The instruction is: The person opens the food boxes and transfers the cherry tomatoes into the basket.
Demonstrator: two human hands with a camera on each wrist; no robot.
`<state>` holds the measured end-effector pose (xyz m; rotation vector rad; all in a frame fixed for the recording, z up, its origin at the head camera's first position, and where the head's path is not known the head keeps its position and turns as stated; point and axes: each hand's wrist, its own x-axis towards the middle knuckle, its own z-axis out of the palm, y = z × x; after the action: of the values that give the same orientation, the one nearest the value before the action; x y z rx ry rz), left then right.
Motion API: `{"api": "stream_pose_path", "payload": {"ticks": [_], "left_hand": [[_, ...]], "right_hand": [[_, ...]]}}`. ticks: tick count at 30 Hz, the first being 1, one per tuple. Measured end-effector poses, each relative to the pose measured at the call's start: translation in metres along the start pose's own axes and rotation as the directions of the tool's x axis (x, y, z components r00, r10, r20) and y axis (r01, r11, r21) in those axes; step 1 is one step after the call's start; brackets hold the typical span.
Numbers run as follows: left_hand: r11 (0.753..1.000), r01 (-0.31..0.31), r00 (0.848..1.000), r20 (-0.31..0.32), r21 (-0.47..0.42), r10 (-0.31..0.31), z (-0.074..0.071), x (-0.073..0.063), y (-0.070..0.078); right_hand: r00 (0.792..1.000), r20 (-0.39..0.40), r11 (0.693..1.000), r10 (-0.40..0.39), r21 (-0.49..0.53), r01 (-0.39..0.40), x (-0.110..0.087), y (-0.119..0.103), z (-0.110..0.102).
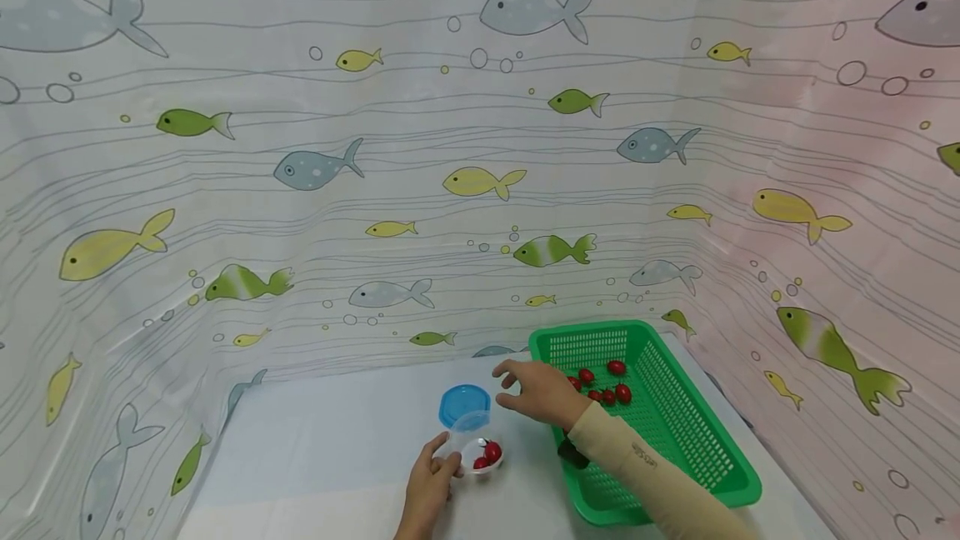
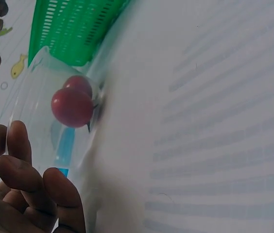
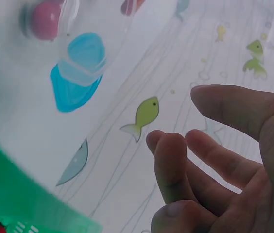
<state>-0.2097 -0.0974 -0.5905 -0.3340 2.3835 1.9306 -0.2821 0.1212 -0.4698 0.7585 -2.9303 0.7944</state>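
My left hand (image 1: 429, 480) pinches the rim of a clear plastic tub (image 2: 32, 97) between thumb and fingers. Inside it, near the bottom, lie two cherry tomatoes (image 2: 72, 108), one partly behind the other. The tub stands on the white table, its side facing the camera in the left wrist view. My right hand (image 1: 542, 392) hovers between the tub and the green basket (image 1: 693, 419), fingers loosely bent and thumb apart, with nothing in its grasp (image 3: 214, 170). Several more cherry tomatoes (image 1: 623, 393) lie in the basket; the right forearm hides part of it.
A blue lid (image 1: 459, 400) lies flat on the table just behind the tub. The basket takes up the right side of the table (image 1: 322, 440). A fish-patterned sheet (image 1: 420, 265) hangs around the back and sides.
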Motion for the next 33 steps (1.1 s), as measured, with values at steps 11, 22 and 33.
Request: {"api": "stream_pose_path", "payload": {"ticks": [11, 22, 33], "left_hand": [[1.0, -0.009, 1.0, 0.02, -0.021, 0.009, -0.001, 0.0, -0.002], [0.999, -0.008, 1.0, 0.023, -0.033, 0.008, -0.002, 0.0, -0.002], [1.0, -0.009, 1.0, 0.02, -0.024, 0.01, -0.002, 0.001, 0.0]], "right_hand": [[0.986, 0.168, 0.999, -0.02, -0.033, 0.026, 0.008, -0.024, 0.026], [0.939, 0.339, 0.99, 0.063, -0.137, -0.017, 0.01, -0.037, 0.051], [0.902, 0.427, 0.993, 0.059, -0.122, -0.007, 0.015, -0.034, 0.065]]}}
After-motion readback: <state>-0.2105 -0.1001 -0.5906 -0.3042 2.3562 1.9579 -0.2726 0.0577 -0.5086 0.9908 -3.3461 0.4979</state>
